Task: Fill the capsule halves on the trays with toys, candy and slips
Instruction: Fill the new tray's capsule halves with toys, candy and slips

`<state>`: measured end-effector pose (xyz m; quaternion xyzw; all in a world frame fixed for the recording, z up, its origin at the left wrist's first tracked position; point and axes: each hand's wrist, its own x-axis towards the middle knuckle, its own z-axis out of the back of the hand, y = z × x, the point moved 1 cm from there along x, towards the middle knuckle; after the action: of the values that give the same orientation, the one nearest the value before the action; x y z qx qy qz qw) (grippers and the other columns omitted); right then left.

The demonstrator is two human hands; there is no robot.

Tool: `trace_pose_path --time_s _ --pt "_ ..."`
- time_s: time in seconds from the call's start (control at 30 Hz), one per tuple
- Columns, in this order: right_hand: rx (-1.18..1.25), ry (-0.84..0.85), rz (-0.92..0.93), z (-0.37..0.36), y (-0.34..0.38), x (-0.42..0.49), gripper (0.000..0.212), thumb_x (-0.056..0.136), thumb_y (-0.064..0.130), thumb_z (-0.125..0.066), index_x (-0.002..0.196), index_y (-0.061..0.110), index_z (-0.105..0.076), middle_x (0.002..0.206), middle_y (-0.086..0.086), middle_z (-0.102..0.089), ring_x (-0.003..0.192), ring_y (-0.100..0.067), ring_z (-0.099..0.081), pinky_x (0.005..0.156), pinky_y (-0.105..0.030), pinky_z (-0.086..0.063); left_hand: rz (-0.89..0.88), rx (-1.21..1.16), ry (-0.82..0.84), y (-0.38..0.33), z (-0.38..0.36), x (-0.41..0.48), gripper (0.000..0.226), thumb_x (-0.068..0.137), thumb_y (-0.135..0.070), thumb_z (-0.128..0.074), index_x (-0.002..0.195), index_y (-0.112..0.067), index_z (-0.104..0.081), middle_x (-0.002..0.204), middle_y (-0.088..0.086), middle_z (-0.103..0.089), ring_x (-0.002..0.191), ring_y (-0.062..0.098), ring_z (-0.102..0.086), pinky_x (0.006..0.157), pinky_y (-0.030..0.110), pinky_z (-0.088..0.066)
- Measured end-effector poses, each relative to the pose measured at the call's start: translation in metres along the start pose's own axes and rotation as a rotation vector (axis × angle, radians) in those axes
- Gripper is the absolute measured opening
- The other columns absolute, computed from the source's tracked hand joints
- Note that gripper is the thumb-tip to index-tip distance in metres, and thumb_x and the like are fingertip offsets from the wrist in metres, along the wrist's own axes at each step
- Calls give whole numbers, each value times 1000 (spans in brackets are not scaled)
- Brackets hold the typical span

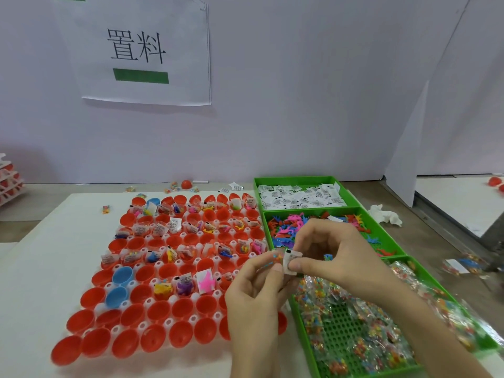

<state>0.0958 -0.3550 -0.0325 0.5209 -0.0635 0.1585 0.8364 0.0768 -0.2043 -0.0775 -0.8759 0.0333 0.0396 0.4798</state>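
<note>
Item: white tray (194, 319) of red capsule halves (161, 309), a few blue, mouths up to take contents. Several far rows already hold toys and slips, while the nearest rows are bare. Supply: three green bins just right of the tray, placed for short reach. These are the slip bin (297, 179), the toy bin (380, 233) and the candy bin (338, 339). Held stock: the left hand (256, 290), fingers curled, pinches a candy packet (276, 257). The right hand (332, 249) pinches a white slip (290, 261) between thumb and forefinger, against the packet. Both hang over the tray's right edge, probably pairing one set before it is dropped into an empty half.
</note>
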Motion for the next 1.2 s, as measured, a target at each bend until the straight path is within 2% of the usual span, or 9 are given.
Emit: trace_pose_path --time_s 0.1,0.27,0.37,0.43,0.5,0.67,0.8,1.0,1.2 --pt "-15 -34 -22 -2 -6 2 24 77 13 -86 81 25 -65 74 -3 -66 67 -31 -58 64 -44 -49 26 -2 19 1 -2 -1 14 93 -15 -66 90 -18 -79 92 11 -78 87 27 -77 69 24 -61" --pt "14 -24 -39 7 -10 2 22 76 28 -85 85 27 -65 72 1 -61 63 -12 -53 58 -24 -46 16 37 80 2 -3 -3 13 89 -8 -68 100 -9 -74 85 16 -77 82 29 -77 66 25 -61" --pt "62 -162 -94 21 -17 7 10 80 32 -77 83 26 -69 71 5 -66 61 -9 -58 60 -21 -49 49 10 82 1 -5 -3 13 89 -5 -66 102 -3 -70 81 20 -76 78 30 -77 63 24 -60" --pt "-41 -300 -151 32 -28 15 5 87 23 -74 84 26 -71 72 4 -70 58 -9 -61 62 -22 -50 60 21 101 2 -6 -4 14 91 -4 -66 104 0 -69 80 20 -76 77 30 -77 62 24 -60" --pt "-197 -345 -217 38 -40 26 13 90 16 -71 87 28 -72 76 6 -72 61 -7 -64 65 -22 -48 64 40 119 3 -6 -5 13 92 -3 -65 104 0 -69 79 20 -76 77 30 -77 63 25 -60" --pt "-465 -177 -269 33 -65 60 17 92 17 -70 104 29 -73 93 18 -69 79 8 -60 68 -9 -41 82 37 131 3 -7 -4 10 93 -1 -63 102 -1 -68 78 22 -75 75 30 -77 62 25 -60" --pt "-656 -104 -269 28 -82 85 24 93 16 -67 117 19 -71 101 9 -67 82 4 -55 71 -9 -39 88 29 134 4 -7 -4 9 93 0 -62 102 -1 -67 77 21 -75 74 29 -77 61 25 -60" --pt "-753 -74 -241 22 -91 91 4 89 21 -71 91 24 -69 85 10 -62 78 -7 -58 64 -18 -43 110 0 129 3 -7 -4 11 94 5 -61 103 1 -65 76 22 -74 73 31 -76 60 25 -60" --pt "-684 -115 -278 28 -81 75 14 86 23 -76 79 30 -66 78 16 -65 70 6 -57 54 -7 -35 109 0 135 2 -6 -4 11 94 4 -61 104 1 -65 78 23 -75 73 30 -76 61 26 -61"
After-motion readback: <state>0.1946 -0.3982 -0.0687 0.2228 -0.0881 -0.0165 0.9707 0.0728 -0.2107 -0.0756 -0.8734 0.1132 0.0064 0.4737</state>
